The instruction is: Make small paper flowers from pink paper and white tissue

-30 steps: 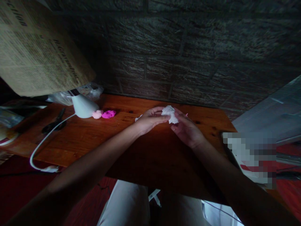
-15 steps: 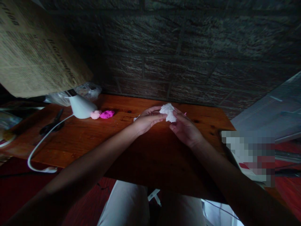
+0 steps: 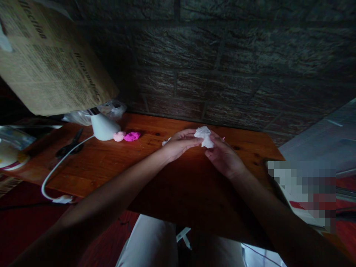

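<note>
Holds a crumpled white piece (image 3: 204,136) up between left hand (image 3: 179,144) and right hand (image 3: 224,154), above the far part of the wooden bench (image 3: 111,165) — gripped by its sides, probably to support something thin and soft without squashing the middle. Pinches the left edge with the left thumb in front, the other fingers extended behind it; presses the right edge with fingertips of the right hand, too dim to tell exactly how the thumb meets it. Shares the hold between both sides, likely to steady the ragged shape and leave its face open to view. Brings both forearms in from the lower corners to meet near the centre, wrists slightly bent and palms turned inward, fingers curved rather than clenched. Has a small pale thing (image 3: 166,141) partly hidden behind the left wrist and a pink bit (image 3: 223,138) showing just past the right hand, both too covered to name. Has a pale pink lump (image 3: 119,136) touching a magenta lump (image 3: 132,137) on the bench, close by the white lamp base (image 3: 104,127) — set off to the left, perhaps to give the hands elbow room. Has dark scissors (image 3: 70,145) lying farther left, partly crossed by the white cable (image 3: 42,188), and a lampshade with newspaper print (image 3: 61,63) looming above, with the brick wall (image 3: 194,59) behind
</note>
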Available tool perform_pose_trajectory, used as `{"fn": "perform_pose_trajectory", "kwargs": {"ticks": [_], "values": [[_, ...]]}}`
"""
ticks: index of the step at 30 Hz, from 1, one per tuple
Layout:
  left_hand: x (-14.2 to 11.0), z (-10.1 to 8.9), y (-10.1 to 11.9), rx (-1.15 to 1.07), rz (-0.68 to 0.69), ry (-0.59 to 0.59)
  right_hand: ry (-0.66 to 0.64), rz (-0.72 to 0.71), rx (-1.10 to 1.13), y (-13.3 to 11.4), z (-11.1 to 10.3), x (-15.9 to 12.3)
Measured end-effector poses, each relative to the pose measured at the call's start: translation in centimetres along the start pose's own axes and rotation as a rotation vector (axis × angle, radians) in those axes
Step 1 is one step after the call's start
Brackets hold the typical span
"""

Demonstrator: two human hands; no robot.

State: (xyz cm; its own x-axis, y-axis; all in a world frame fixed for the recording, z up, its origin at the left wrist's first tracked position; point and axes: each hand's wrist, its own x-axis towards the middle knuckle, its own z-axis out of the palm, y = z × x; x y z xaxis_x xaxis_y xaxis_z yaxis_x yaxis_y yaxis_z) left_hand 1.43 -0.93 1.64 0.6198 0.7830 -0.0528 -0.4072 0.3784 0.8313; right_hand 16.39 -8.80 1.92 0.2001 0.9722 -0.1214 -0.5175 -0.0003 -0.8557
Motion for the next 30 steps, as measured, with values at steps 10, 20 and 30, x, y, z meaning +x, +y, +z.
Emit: {"fn": "perform_pose_trajectory", "kwargs": {"ticks": [10, 20, 30], "values": [[0.2, -0.1, 0.0, -0.032, -0.024, 0.005, -0.031, 0.000, -0.020, 0.1, 0.1, -0.1], [0.3, -0.2, -0.3, -0.025, 0.032, -0.036, -0.053, 0.005, -0.033, 0.0, 0.2, -0.2], [0.5, -1.4, 2.0, 0.412, 0.135, -0.008, -0.012, -0.018, -0.044, -0.3, 0.0, -0.1]]}}
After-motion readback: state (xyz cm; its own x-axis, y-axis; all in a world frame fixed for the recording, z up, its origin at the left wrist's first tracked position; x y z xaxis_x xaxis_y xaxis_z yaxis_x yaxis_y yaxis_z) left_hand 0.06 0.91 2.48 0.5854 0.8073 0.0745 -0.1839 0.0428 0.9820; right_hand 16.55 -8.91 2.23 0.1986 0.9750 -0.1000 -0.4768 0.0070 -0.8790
